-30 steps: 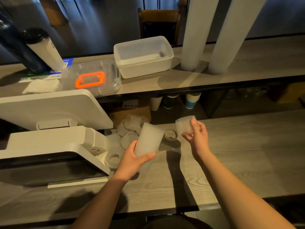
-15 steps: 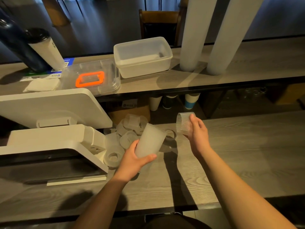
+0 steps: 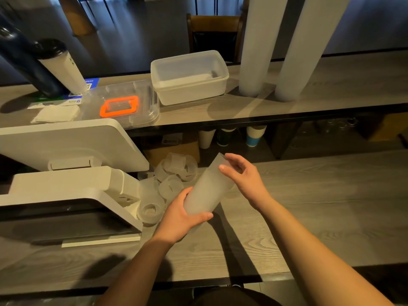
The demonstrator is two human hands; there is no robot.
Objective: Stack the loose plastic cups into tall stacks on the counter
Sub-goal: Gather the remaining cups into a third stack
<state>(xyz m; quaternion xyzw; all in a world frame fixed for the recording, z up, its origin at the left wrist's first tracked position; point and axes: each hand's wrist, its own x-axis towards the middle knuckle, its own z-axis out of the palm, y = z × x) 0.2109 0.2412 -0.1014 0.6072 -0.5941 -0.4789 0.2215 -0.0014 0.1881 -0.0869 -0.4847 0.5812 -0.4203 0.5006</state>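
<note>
Left hand (image 3: 178, 219) grips base of cup stack (image 3: 208, 187), held above counter (image 3: 309, 195) | axis slants up-right, open mouth toward right hand (image 3: 241, 176), fingers spread, thumb at rim | loose cups (image 3: 170, 182) left, nearer left hand

Occlusions and crops, head view.
Two tall stacks (image 3: 254, 45) cut off by top edge; height undetermined. Held stack (image 3: 209, 188): base hidden behind left hand (image 3: 178, 219); cup count unresolvable. Dark bottle (image 3: 24, 56) cropped at far left.
</note>
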